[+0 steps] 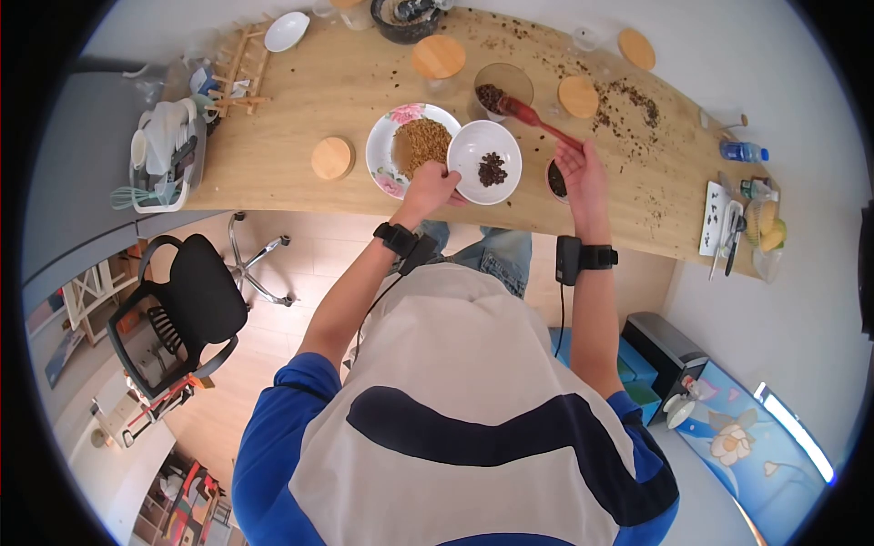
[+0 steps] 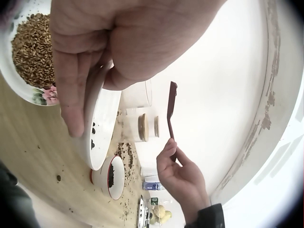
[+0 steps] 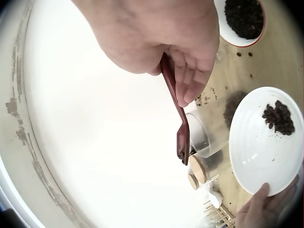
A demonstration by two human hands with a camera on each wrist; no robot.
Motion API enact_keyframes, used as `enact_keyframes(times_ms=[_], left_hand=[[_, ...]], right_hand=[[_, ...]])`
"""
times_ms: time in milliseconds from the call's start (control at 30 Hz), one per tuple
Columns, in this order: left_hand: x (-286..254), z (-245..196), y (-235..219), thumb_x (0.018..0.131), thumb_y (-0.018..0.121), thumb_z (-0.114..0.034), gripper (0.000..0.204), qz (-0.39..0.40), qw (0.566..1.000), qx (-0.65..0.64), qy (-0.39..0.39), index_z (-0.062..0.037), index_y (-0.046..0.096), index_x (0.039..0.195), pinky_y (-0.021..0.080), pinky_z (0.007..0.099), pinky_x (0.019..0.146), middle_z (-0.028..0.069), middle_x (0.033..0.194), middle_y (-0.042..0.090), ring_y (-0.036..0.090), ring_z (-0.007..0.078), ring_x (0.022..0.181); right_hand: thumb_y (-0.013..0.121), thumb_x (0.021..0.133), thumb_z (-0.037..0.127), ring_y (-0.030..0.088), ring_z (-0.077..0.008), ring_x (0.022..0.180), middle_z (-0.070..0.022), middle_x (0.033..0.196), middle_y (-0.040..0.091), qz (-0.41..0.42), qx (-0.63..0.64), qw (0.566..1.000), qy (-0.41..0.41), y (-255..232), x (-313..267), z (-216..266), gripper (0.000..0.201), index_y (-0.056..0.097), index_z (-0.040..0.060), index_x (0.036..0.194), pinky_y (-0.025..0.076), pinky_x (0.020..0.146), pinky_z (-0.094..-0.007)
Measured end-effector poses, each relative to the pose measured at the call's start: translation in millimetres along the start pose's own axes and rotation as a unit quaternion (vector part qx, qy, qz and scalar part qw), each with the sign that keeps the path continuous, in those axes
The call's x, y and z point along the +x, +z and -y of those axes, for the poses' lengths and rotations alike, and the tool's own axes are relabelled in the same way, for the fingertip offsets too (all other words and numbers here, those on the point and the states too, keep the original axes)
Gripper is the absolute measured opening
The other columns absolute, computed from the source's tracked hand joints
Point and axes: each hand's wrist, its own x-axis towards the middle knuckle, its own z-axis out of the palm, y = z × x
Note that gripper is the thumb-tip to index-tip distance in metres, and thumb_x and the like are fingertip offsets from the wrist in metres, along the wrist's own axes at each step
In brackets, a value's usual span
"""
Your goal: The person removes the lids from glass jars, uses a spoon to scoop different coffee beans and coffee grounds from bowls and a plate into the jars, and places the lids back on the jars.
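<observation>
My left hand (image 1: pixel 430 191) pinches the rim of a white bowl (image 1: pixel 466 187), which is raised and tilted in the left wrist view. A small heap of dark brown beans (image 1: pixel 492 169) lies inside it. In my right hand (image 1: pixel 584 177) is a dark red scoop (image 3: pixel 182 137) held by its handle, with a few dark bits in its head. That head overlaps a clear glass jar (image 1: pixel 512 76) with dark beans at the bottom in the head view. Left of the bowl, a flower-rimmed plate (image 1: pixel 379 156) carries golden-brown grains (image 1: pixel 421 144).
A red-rimmed cup (image 2: pixel 117 191) of dark material stands near my right hand. Wooden-lidded jars (image 1: pixel 439 56) and a wooden lid (image 1: pixel 332 158) are about the table. Dark crumbs (image 1: pixel 628 105) are scattered at the right. A wooden rack (image 1: pixel 241 73) stands far left.
</observation>
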Motion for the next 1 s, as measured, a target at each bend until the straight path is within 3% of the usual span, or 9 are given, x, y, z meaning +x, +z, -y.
enact_keyframes(times_ms=[267,333,467,533,567,633,767,900,1000], left_hand=[[0,2,1,0.083,0.046,-0.005,0.025,0.005,1.000,0.000,-0.001,0.0176,0.056,0.080,0.057,0.0298,0.055,0.0211,0.073,0.064,0.067,0.0247,0.063],[0,2,1,0.083,0.047,-0.005,0.024,0.001,1.000,0.016,0.010,0.0170,0.056,0.079,0.056,0.0294,0.054,0.0204,0.071,0.064,0.067,0.0245,0.062],[2,3,0,0.083,0.047,-0.005,0.024,-0.004,1.000,0.023,0.009,0.0164,0.057,0.078,0.056,0.0293,0.054,0.0200,0.071,0.064,0.066,0.0244,0.061],[5,7,0,0.082,0.048,-0.006,0.024,0.001,1.000,0.014,0.014,0.0157,0.057,0.077,0.056,0.0294,0.054,0.0195,0.071,0.064,0.066,0.0244,0.060],[5,8,1,0.082,0.048,-0.006,0.024,0.002,1.000,0.014,0.014,0.0157,0.057,0.077,0.056,0.0294,0.054,0.0195,0.071,0.064,0.066,0.0244,0.060],[5,8,2,0.083,0.047,-0.006,0.024,-0.001,1.000,0.022,0.016,0.0153,0.057,0.076,0.056,0.0295,0.054,0.0194,0.070,0.064,0.066,0.0245,0.060],[13,15,-2,0.086,0.045,-0.009,0.027,0.019,0.997,0.076,0.021,0.0157,0.057,0.086,0.056,0.0288,0.058,0.0194,0.077,0.065,0.067,0.0240,0.065],[15,18,-6,0.086,0.045,-0.009,0.028,0.002,0.986,0.161,0.043,0.0153,0.057,0.084,0.056,0.0292,0.058,0.0192,0.076,0.065,0.067,0.0237,0.065],[17,28,-8,0.084,0.047,-0.011,0.027,-0.022,0.988,0.145,0.057,0.0139,0.058,0.080,0.054,0.0314,0.058,0.0210,0.070,0.063,0.066,0.0260,0.062]], right_hand=[[0.045,0.094,0.021,0.061,-0.0197,0.080,-0.0135,0.090,0.062,-0.024,-0.219,0.953,-0.206,45,-8,12,0.027,0.052,-0.0030,0.104,0.049,0.073,-0.0280],[0.046,0.093,0.020,0.061,-0.0167,0.076,-0.0106,0.089,0.062,-0.002,-0.361,0.882,-0.302,46,-21,15,0.023,0.054,-0.0003,0.103,0.048,0.068,-0.0275],[0.050,0.091,0.016,0.060,-0.0169,0.072,-0.0090,0.086,0.062,-0.052,-0.473,0.809,-0.345,34,-54,10,0.018,0.055,0.0015,0.100,0.047,0.064,-0.0282],[0.053,0.087,0.010,0.060,-0.0200,0.076,-0.0095,0.091,0.062,-0.015,-0.625,0.696,-0.353,25,-63,0,0.015,0.056,0.0033,0.101,0.047,0.066,-0.0306],[0.053,0.087,0.010,0.060,-0.0200,0.076,-0.0095,0.091,0.062,-0.016,-0.626,0.696,-0.353,23,-64,-4,0.015,0.056,0.0033,0.101,0.047,0.066,-0.0306],[0.060,0.081,0.009,0.058,-0.0248,0.077,-0.0100,0.088,0.061,0.085,-0.687,0.610,-0.386,25,-66,-15,0.019,0.056,0.0049,0.099,0.047,0.065,-0.0331],[0.063,0.077,0.016,0.057,-0.0215,0.077,-0.0053,0.086,0.062,0.146,-0.700,0.558,-0.420,26,-64,-29,0.023,0.057,0.0059,0.096,0.047,0.064,-0.0321],[0.063,0.078,0.015,0.058,-0.0235,0.075,-0.0075,0.085,0.062,0.165,-0.694,0.574,-0.402,30,-70,-35,0.022,0.057,0.0052,0.097,0.047,0.063,-0.0333],[0.060,0.081,0.014,0.057,-0.0262,0.070,-0.0101,0.081,0.061,0.102,-0.664,0.633,-0.385,31,-70,-36,0.017,0.057,0.0042,0.095,0.047,0.060,-0.0350]])
